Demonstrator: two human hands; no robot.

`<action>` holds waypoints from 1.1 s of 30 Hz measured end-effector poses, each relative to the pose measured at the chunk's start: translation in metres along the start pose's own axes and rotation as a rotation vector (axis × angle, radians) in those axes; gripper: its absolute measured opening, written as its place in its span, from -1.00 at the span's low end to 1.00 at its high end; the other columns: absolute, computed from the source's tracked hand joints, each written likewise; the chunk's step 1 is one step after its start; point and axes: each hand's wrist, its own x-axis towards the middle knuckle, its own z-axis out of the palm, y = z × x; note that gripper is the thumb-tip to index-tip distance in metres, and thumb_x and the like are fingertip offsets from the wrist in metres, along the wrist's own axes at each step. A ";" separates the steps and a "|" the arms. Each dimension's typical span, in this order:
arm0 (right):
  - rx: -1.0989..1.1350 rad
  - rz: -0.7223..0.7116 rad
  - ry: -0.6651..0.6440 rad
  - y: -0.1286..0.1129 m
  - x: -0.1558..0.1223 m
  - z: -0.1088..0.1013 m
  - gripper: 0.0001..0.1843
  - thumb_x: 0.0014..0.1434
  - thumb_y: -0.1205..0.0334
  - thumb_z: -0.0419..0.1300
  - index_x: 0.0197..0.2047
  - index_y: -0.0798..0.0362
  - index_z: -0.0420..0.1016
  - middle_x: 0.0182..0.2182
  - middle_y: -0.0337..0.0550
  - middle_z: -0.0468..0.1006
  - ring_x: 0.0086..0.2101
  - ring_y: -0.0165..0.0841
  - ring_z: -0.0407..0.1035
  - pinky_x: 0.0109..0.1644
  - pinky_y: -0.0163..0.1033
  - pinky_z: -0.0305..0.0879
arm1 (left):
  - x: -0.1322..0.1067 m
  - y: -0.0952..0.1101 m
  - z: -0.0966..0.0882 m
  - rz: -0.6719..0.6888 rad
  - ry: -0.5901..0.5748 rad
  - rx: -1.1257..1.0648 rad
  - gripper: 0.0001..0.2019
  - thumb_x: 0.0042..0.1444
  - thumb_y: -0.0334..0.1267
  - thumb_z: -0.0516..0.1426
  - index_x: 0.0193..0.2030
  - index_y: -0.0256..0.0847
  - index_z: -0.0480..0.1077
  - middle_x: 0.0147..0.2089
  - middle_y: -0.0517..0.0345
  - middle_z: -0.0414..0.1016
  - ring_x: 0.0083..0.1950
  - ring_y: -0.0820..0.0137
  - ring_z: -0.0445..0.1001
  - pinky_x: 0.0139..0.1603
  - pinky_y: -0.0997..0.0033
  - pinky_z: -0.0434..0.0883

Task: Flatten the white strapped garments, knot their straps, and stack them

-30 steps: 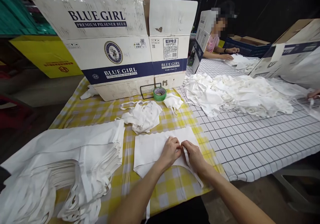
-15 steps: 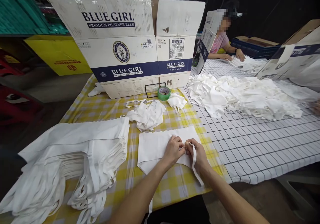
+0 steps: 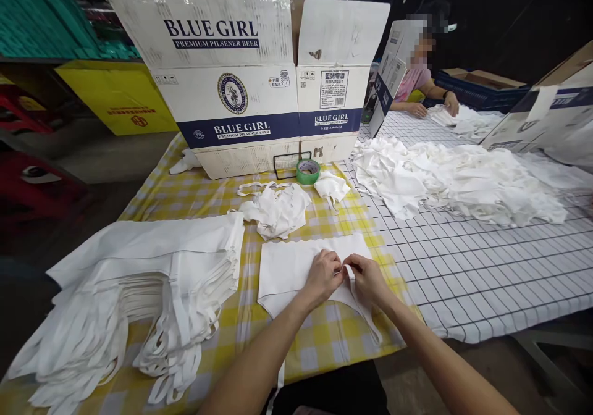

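The left hand [image 3: 324, 274] and right hand [image 3: 368, 277] met at the near edge of a flat white cloth [image 3: 296, 260] that lay on the yellow-checked part of the table [image 3: 194, 202], and both were pinched shut on a narrow white strap [image 3: 349, 273] where it joined the cloth — fingertips almost touching, wrists low. From the right hand the strap ran on, down toward the table edge, loose and curved. To do this step well, I judged, the cloth had to stay flat and square under the heels of the hands while only the fingertips worked the strap; a pull too far to either side would have dragged the cloth off its line and wrinkled it. A short pinch close to the seam looked better than a long one, since the strap was limp and would twist (it already showed a slight turn near the right thumb). To the left sat a thick stack [image 3: 152, 267] of like pieces, their straps hanging over the near edge — the neat edges there suggested each piece should be smoothed before it went anywhere. Behind the cloth lay a small crumpled heap [image 3: 278, 208], a roll of green tape [image 3: 308, 171] and a tall carton [image 3: 259, 81]; on the grid-patterned side a big pile [image 3: 454, 177] of white pieces spread out, and beyond it another person [image 3: 417, 81] worked at their own lot.
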 end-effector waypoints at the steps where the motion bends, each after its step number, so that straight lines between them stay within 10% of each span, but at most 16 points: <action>1: 0.031 0.021 0.013 0.000 -0.001 0.002 -0.79 0.03 0.32 -0.03 -0.43 0.05 0.42 -0.48 -0.19 0.47 -0.43 -0.34 0.31 -0.31 -0.25 0.21 | 0.000 0.000 0.000 0.000 0.002 -0.001 -0.84 0.06 -0.32 0.09 -0.51 -0.19 0.41 -0.35 0.15 0.41 -0.19 0.35 0.26 -0.15 0.27 0.23; 14: 0.792 0.541 -0.155 -0.023 -0.034 -0.017 -0.61 0.15 -0.06 0.02 -0.14 0.07 0.36 -0.37 -0.10 0.48 -0.47 -0.33 0.38 -0.32 -0.18 0.29 | -0.003 0.003 0.000 0.024 -0.006 0.037 -0.93 -0.09 -0.24 0.22 -0.43 -0.15 0.47 -0.31 0.16 0.36 -0.16 0.33 0.24 -0.11 0.30 0.23; 24: 0.470 0.473 -0.158 -0.019 -0.114 -0.043 -0.65 0.13 -0.01 0.09 -0.21 0.10 0.44 -0.58 -0.24 0.40 -0.49 -0.37 0.30 -0.31 -0.26 0.24 | -0.010 -0.002 -0.017 0.145 -0.220 0.093 -0.68 0.12 -0.27 0.04 0.03 -0.02 0.37 0.17 0.21 0.27 0.19 0.28 0.14 0.17 0.20 0.12; 33: 0.389 0.529 0.156 0.007 -0.201 0.000 -0.60 0.05 -0.03 0.16 -0.11 0.03 0.46 -0.10 -0.06 0.48 -0.06 -0.17 0.32 -0.01 -0.23 0.23 | -0.009 -0.001 -0.034 0.019 -0.340 -0.147 -0.58 0.26 -0.19 -0.21 0.24 -0.07 0.10 0.29 0.20 0.11 0.33 0.40 -0.01 0.34 0.17 -0.16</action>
